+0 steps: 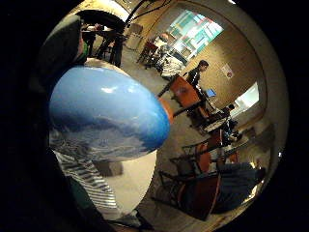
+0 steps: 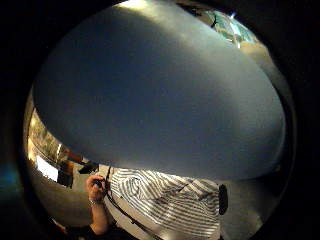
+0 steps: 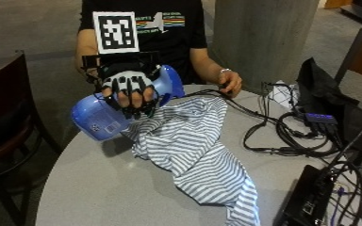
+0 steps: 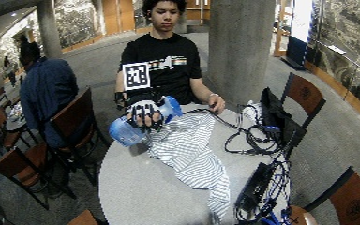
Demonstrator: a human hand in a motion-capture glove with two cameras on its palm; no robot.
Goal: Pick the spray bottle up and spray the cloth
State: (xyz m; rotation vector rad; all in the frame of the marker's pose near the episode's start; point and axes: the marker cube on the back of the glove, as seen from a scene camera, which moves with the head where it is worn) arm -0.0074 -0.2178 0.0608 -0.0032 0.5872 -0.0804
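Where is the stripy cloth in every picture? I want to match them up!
Outside view: the striped cloth lies spread across the round table, under the blue spray bottle held by the gloved right hand.
Wide outside view: cloth mid-table.
Little finger side palm view: cloth beside the bottle.
Thumb side palm view: cloth beyond the bottle.
Shared landmark: the blue bottle.

Blue spray bottle (image 3: 99,117) — tilted, lifted off the table; striped cloth (image 3: 193,150) — crumpled, spread on the tabletop just beside it.

Blue spray bottle (image 3: 99,117), blue-and-white striped cloth (image 3: 193,155), grey table (image 3: 105,188), black glove
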